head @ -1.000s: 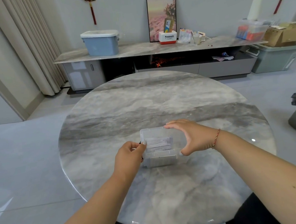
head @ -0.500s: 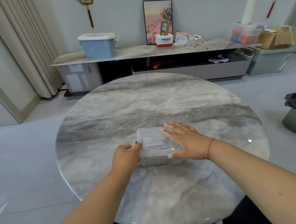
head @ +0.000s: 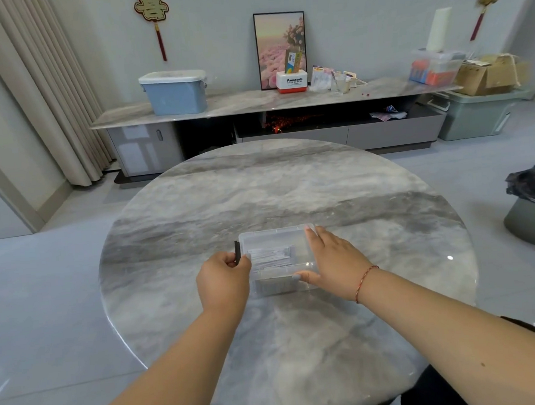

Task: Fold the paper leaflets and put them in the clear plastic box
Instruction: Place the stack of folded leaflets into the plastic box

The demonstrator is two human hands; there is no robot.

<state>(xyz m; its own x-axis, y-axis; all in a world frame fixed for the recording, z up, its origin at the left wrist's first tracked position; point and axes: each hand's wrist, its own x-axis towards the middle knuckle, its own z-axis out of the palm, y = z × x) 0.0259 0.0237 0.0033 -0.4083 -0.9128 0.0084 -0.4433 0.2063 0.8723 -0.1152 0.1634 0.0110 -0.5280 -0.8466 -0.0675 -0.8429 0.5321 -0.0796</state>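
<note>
- Where the round marble table (head: 290,185) bears it, at about 6 o'clock of centre: clear plastic box (head: 273,242), lid on, upright
- Paper leaflets (head: 271,257): folded, lying inside the box, seen through the lid
- Left hand (head: 223,277): at the box's 9 o'clock end, fingers curled, pinching the dark latch (head: 237,252)
- Right hand (head: 332,258): at 3 o'clock, fingers straight, pressing flat on the lid; red string bracelet (head: 363,282) on the wrist
- Blue storage bin (head: 175,92): at 11 o'clock, on the far sideboard
</note>
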